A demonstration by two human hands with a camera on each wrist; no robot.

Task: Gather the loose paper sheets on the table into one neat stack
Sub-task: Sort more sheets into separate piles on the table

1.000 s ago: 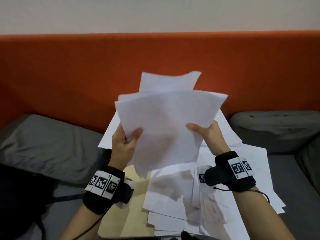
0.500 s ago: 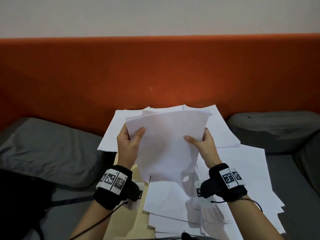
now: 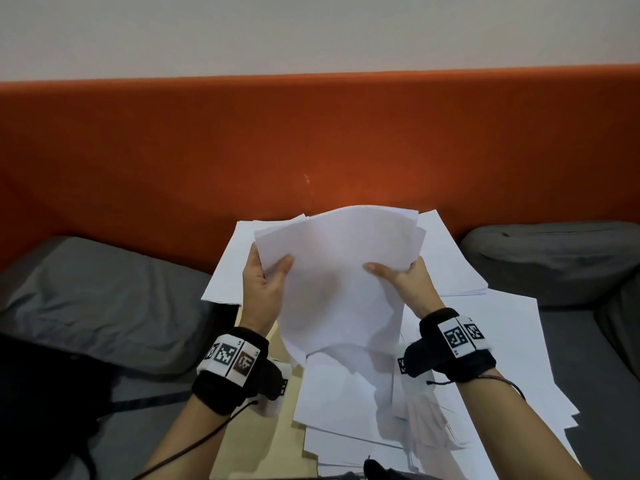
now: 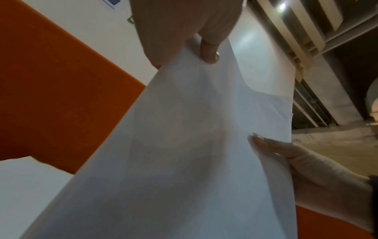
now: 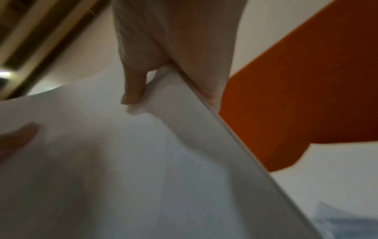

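I hold a bundle of white paper sheets (image 3: 341, 271) upright over the table, its lower edge near the sheets lying below. My left hand (image 3: 265, 282) grips the bundle's left side, thumb in front. My right hand (image 3: 403, 277) grips the right side the same way. The left wrist view shows the bundle (image 4: 184, 145) pinched by my left hand (image 4: 196, 46), with the right hand's thumb at the far edge. In the right wrist view my right hand (image 5: 163, 77) pinches the bundle's (image 5: 143, 161) edge. Several loose sheets (image 3: 485, 358) lie spread and overlapping on the table.
The light wooden table (image 3: 256, 434) shows bare only at the left of the papers. An orange padded backrest (image 3: 311, 143) runs behind. Grey cushions lie at the left (image 3: 97, 296) and right (image 3: 554, 258). A black bag (image 3: 45, 403) sits at lower left.
Both hands have lowered the bundle from high in front of the backrest down toward the table. The sheets in the bundle have come closer together and now bow at the top.
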